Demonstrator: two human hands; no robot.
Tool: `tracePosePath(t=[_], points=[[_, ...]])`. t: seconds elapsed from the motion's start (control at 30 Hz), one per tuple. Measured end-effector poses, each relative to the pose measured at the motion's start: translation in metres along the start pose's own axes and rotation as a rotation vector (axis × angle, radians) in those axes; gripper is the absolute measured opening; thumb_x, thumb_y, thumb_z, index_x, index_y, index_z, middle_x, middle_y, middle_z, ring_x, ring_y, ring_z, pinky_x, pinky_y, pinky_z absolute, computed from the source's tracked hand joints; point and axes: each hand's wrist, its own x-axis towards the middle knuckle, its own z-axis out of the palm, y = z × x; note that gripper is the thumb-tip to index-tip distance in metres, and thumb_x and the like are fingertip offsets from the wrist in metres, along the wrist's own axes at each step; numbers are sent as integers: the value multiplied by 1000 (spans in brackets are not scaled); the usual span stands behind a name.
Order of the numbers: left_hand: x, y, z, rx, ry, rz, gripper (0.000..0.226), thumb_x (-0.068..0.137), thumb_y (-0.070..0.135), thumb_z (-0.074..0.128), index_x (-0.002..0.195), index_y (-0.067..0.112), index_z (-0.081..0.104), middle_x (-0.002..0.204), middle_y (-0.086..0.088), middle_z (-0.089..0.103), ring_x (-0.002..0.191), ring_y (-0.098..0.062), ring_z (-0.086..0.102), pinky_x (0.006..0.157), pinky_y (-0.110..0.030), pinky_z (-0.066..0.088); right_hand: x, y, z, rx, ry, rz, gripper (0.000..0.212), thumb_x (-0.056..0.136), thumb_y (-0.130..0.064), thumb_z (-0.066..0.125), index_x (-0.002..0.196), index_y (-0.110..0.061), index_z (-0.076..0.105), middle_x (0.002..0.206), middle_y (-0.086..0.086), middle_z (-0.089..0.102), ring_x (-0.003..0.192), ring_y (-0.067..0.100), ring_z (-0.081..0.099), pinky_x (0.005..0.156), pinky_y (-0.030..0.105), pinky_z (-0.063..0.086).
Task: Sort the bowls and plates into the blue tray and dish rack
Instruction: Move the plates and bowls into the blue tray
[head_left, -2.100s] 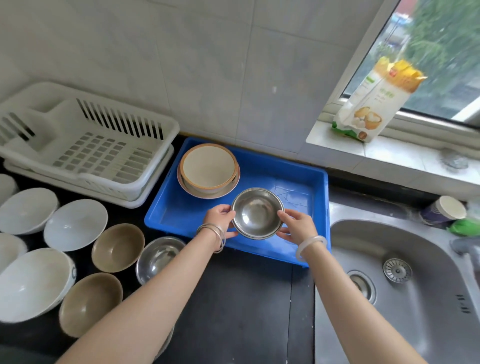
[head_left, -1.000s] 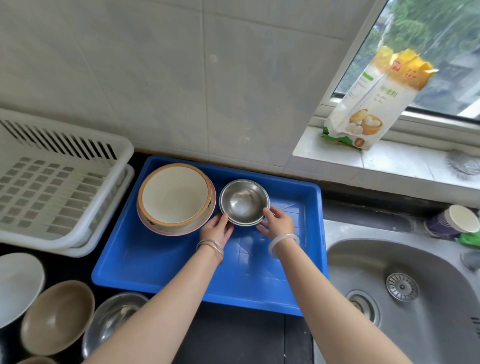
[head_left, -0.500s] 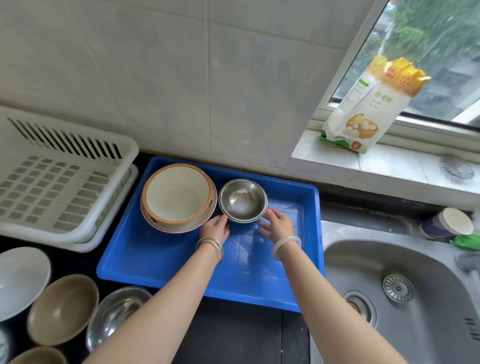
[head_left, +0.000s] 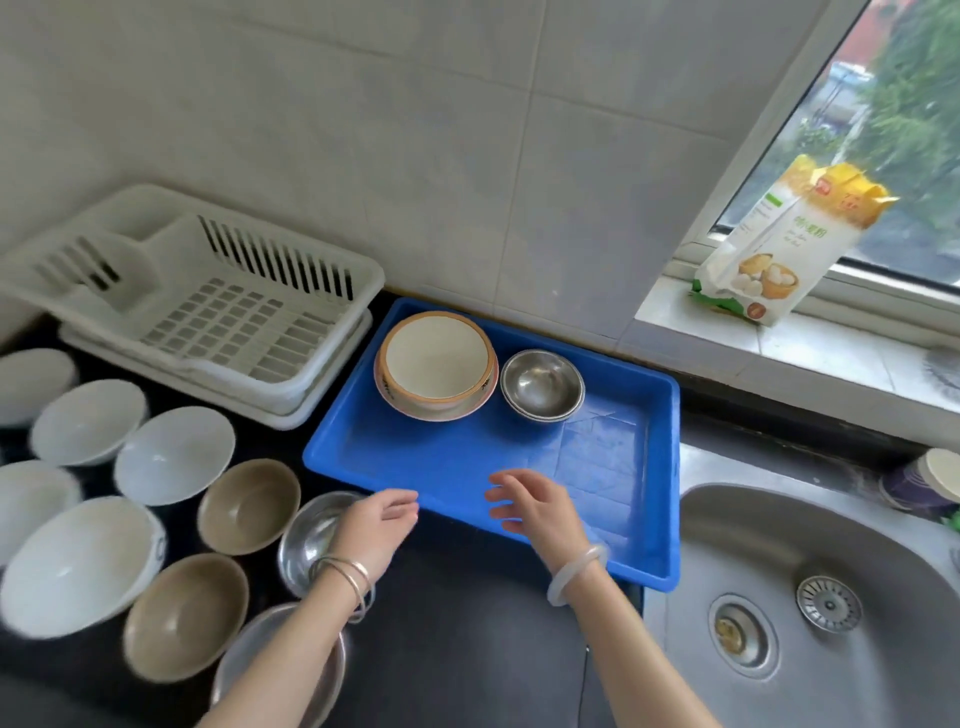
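Looking down, we see a black surface (head_left: 467, 649) under a pale tiled wall (head_left: 363, 130), with a steel sink (head_left: 857, 545) at 4 o'clock. A window sill (head_left: 857, 358) at 2 o'clock carries a flour bag (head_left: 779, 249). The blue tray (head_left: 441, 457) sits at centre. At its 12 o'clock end a cream bowl (head_left: 436, 358) rests on a plate (head_left: 470, 409), with a steel bowl (head_left: 543, 384) just beside it. The dish rack (head_left: 234, 312) lies at 10 o'clock. White bowls (head_left: 174, 454) and tan bowls (head_left: 248, 506) crowd 8 o'clock. Our left hand (head_left: 376, 530) and right hand (head_left: 535, 512) hover by the tray's 6 o'clock rim, each grip loose and holding nothing.
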Motion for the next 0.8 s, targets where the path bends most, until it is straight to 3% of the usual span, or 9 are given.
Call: tracePosePath(t=[0.17, 0.3, 0.43, 0.67, 0.8], points=[[-39, -56, -49, 166, 154, -58, 31, 83, 1, 59, 113, 9, 63, 114, -10, 67, 104, -22, 63, 98, -33, 45, -22, 38, 53, -151, -162, 147, 16, 90, -24, 51, 86, -24, 66, 77, -5, 68, 58, 8, 60, 50, 15, 46], [-54, -82, -70, 379, 275, -29, 38, 82, 5, 58, 117, 19, 62, 118, -4, 67, 106, -22, 62, 91, -31, 48, -18, 56, 88, -316, -182, 194, 24, 91, -27, 48, 109, -19, 62, 87, -3, 66, 62, 8, 61, 52, 18, 49], [-58, -95, -77, 479, 245, -16, 38, 86, 7, 53, 122, 20, 56, 124, -1, 62, 113, -22, 58, 93, -33, 48, -8, 56, 114, -385, -183, 215, 35, 92, -29, 53, 125, -16, 55, 97, 3, 66, 72, 13, 65, 58, 22, 55], [-52, -102, -75, 633, 201, 27, 36, 87, 4, 49, 120, 17, 55, 121, -2, 59, 108, -22, 58, 91, -31, 48, 1, 53, 127, -241, -47, 254, 12, 93, -10, 53, 100, -9, 61, 81, 5, 67, 61, 13, 70, 53, 19, 57], [-48, -102, -76, 663, 185, 36, 25, 86, 3, 45, 103, 14, 58, 107, -4, 60, 94, -22, 59, 81, -30, 47, -6, 66, 118, -223, 71, 201, 17, 91, -5, 50, 82, -10, 64, 73, 6, 70, 56, 12, 69, 54, 19, 57]])
